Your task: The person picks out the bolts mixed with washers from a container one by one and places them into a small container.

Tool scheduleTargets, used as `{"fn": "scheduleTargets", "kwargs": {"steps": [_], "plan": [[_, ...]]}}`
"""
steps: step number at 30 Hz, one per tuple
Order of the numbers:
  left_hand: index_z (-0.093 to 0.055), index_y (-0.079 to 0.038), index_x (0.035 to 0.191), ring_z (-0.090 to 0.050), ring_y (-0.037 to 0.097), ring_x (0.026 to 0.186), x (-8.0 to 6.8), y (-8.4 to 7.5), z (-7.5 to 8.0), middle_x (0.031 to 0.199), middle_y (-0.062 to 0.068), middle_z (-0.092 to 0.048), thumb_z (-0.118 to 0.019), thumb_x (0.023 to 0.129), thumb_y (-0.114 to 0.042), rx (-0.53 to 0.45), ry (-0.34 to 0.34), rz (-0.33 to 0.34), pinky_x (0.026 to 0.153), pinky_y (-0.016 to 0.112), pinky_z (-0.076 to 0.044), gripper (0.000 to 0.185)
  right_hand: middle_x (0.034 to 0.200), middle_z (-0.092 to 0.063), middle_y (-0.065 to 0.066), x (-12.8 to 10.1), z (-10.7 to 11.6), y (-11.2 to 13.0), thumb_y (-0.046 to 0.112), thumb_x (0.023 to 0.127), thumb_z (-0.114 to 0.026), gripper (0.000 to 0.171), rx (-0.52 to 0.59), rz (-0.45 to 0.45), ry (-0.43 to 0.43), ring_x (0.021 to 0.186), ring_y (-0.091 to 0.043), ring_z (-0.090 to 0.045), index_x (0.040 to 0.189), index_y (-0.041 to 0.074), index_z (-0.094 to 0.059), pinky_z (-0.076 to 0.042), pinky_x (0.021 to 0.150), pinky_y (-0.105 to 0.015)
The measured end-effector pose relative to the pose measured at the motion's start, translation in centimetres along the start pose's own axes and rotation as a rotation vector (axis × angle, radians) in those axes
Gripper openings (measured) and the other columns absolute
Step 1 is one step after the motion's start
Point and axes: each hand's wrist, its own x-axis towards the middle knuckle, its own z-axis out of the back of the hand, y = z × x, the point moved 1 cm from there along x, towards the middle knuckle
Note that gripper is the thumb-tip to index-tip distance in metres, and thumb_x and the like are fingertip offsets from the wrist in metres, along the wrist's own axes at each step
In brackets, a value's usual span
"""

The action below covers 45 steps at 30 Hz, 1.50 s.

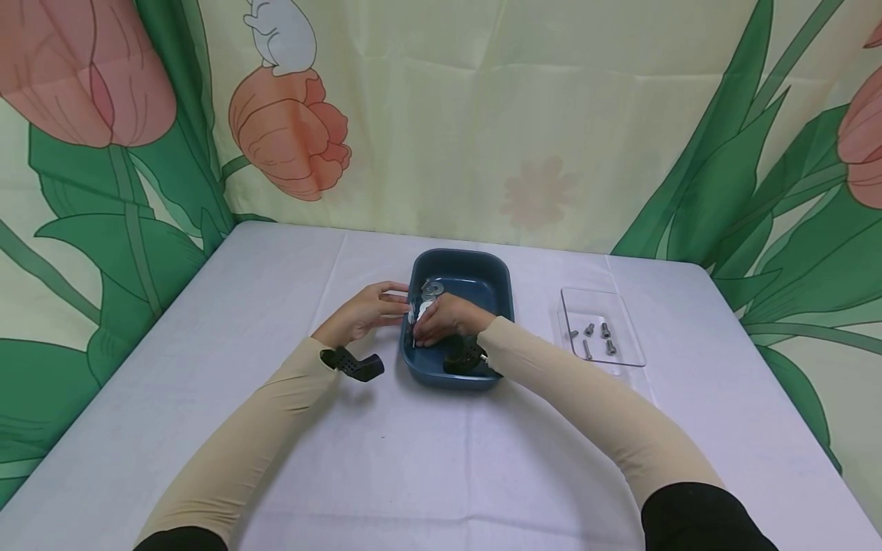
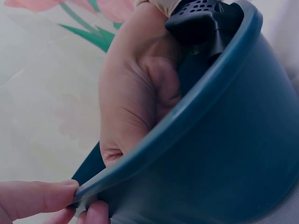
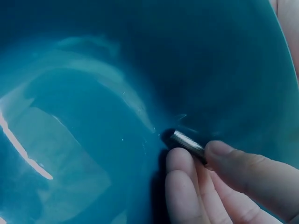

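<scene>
Right hand (image 1: pixel 451 320) inside blue tray (image 1: pixel 499 287), fingers pinching threaded screw (image 3: pixel 186 142); left hand (image 1: pixel 361 314) pinching tray's left rim. Best lifted straight, grip firm, tray steadied.

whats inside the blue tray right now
Inside the blue tray the right hand pinches a threaded bolt against the tray's inner wall, with metal washers beyond it. The hand hides the floor beneath it. The left hand pinches the rim.

I find open table (image 1: pixel 427 459) before the blue tray (image 1: pixel 496 277), whose walls hem my right hand (image 1: pixel 451 317), while the clear lid (image 1: pixel 623 306) with bolts (image 1: pixel 592 337) blocks the right.
</scene>
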Motion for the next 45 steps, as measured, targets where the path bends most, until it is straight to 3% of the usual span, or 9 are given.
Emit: {"fn": "scheduleTargets", "kwargs": {"steps": [12, 26, 32, 37, 45], "plan": [[-0.036, -0.002, 0.14, -0.054, 0.023, 0.111, 0.0, -0.2, 0.1, 0.136, 0.024, -0.045, -0.055, 0.092, 0.0, 0.0, 0.005, 0.006, 0.104, 0.042, -0.045, 0.053, 0.086, -0.073, -0.012, 0.1, 0.3, 0.0, 0.005, 0.083, -0.069, 0.015, -0.062, 0.069, -0.09, 0.069, -0.013, -0.07, 0.096, -0.001, -0.073, -0.059, 0.071, -0.027], [-0.036, -0.002, 0.141, -0.056, 0.015, 0.099, 0.0, -0.1, 0.2, 0.134, 0.021, -0.045, -0.055, 0.091, 0.001, 0.002, 0.006, -0.002, 0.104, 0.041, -0.045, 0.053, 0.094, -0.072, -0.016, 0.2, 0.8, 0.5, 0.001, 0.081, -0.069, 0.017, 0.013, 0.21, -0.157, 0.072, -0.015, -0.07, 0.097, -0.005, -0.071, -0.059, 0.076, -0.032], [-0.036, -0.003, 0.141, -0.057, 0.013, 0.096, 0.1, -0.1, 0.2, 0.134, 0.022, -0.045, -0.055, 0.092, 0.0, 0.0, 0.011, 0.0, 0.104, 0.041, -0.045, 0.052, 0.096, -0.071, -0.016, -0.3, 1.3, 1.0, 0.002, 0.081, -0.071, 0.015, -0.082, 0.288, -0.175, 0.075, -0.015, -0.069, 0.095, -0.003, -0.072, -0.059, 0.079, -0.034], [-0.037, -0.003, 0.14, -0.058, 0.014, 0.097, 0.3, 0.0, 0.2, 0.134, 0.021, -0.046, -0.056, 0.091, -0.001, -0.01, 0.007, 0.005, 0.103, 0.041, -0.045, 0.052, 0.094, -0.072, -0.015, -0.8, 1.8, 1.4, 0.004, 0.081, -0.071, 0.014, -0.145, 0.354, -0.185, 0.082, -0.024, -0.069, 0.093, -0.001, -0.073, -0.058, 0.082, -0.04], [-0.038, -0.004, 0.139, -0.059, 0.013, 0.096, 0.3, 0.0, 0.0, 0.132, 0.02, -0.048, -0.055, 0.092, 0.0, 0.0, -0.014, 0.019, 0.102, 0.04, -0.046, 0.051, 0.09, -0.073, -0.013, -1.6, 2.7, 1.9, 0.007, 0.082, -0.071, 0.013, -0.199, 0.417, -0.193, 0.078, -0.021, -0.068, 0.092, 0.0, -0.073, -0.057, 0.084, -0.044]]}}
